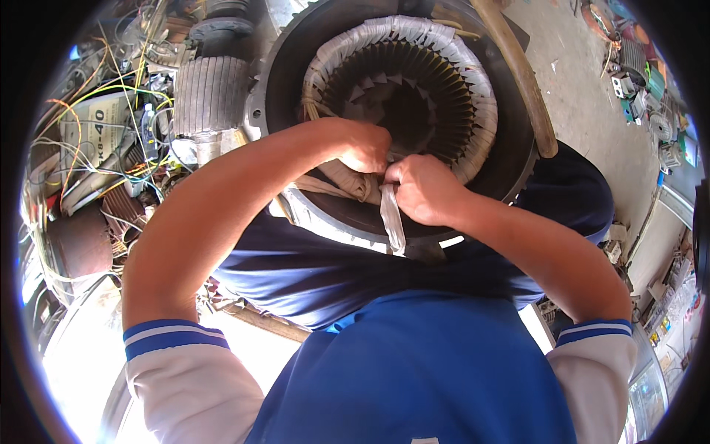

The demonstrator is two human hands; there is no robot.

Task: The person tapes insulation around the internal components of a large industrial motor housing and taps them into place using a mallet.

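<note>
A motor stator [467, 78] with dark slots stands in a round dark housing [287, 74] in front of me. White tape [399, 28] is wrapped around much of its winding ring. At the ring's near side, my right hand [427, 191] is closed in a pinch on a strip of white tape [392, 220], whose loose end hangs down toward my lap. My left hand [366, 146] is closed just beside it, over the ring's inner edge; its fingertips are hidden. Cream sleeved lead wires [344, 185] lie below the left hand.
A wooden stick [523, 78] leans across the housing's right side. A ribbed motor body [212, 96] stands to the left, near tangled wires [70, 111] and a boxy tool or meter [149, 132]. Scattered parts [662, 126] lie on the floor at the far right.
</note>
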